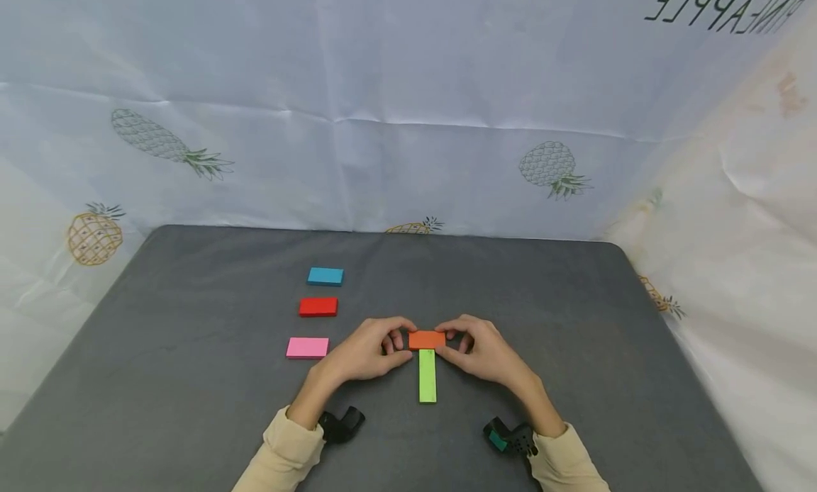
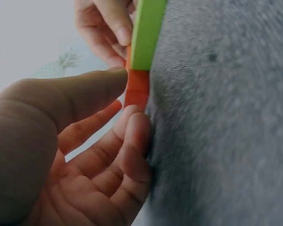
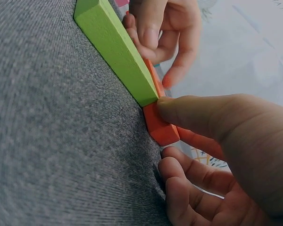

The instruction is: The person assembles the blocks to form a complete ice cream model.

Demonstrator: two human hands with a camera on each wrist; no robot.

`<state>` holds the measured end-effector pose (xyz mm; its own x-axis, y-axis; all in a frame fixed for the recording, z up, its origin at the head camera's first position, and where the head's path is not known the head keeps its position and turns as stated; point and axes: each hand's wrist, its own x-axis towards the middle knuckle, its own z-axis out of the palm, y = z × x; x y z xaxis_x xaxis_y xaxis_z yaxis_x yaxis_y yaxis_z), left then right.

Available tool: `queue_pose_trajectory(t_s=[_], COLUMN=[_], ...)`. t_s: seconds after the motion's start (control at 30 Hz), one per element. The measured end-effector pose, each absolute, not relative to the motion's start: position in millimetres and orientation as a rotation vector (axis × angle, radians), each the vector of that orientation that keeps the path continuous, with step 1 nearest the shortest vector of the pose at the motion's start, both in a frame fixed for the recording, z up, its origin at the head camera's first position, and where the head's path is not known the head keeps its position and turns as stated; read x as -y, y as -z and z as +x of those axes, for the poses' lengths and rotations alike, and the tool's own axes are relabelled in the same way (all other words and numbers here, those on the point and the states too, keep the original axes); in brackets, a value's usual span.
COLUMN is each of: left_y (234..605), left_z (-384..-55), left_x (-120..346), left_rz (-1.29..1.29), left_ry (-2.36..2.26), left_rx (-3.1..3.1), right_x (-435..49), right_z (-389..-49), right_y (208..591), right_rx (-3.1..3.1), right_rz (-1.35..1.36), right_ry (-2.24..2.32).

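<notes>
An orange wooden block [image 1: 427, 339] lies crosswise on the dark grey cloth. Its left end is pinched between the thumb and index finger of my left hand [image 1: 373, 349]. My right hand [image 1: 483, 350] pinches the right end the same way, the thumb at the near corner, as the right wrist view shows. A light green block [image 1: 428, 376] lies lengthwise toward me, its far end against the near side of the orange block [image 3: 161, 123], so the two form a T. Neither hand grips the green block [image 2: 147, 33].
Left of the hands, a pink block [image 1: 308, 348], a red block [image 1: 318, 307] and a blue block [image 1: 325, 276] lie in a rough column. The pink one is close to my left wrist. A white pineapple-print sheet [image 1: 408, 173] hangs behind the table [image 1: 191, 322].
</notes>
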<state>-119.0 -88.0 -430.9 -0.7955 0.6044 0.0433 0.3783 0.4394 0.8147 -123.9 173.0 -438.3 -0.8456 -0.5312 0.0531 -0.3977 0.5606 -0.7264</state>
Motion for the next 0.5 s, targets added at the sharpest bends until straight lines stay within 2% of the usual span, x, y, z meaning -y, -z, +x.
queue_pose_trajectory(t_s=[0.5], left_y=[400.1], left_z=[-113.2], left_x=[136.0], left_rz=[0.741], left_ry=[-1.306], left_rx=[-2.523], right_x=[-174.6], right_z=[-124.8], right_y=[439.1], right_rx=[-2.623], right_rz=[-0.808], right_ry=[1.166])
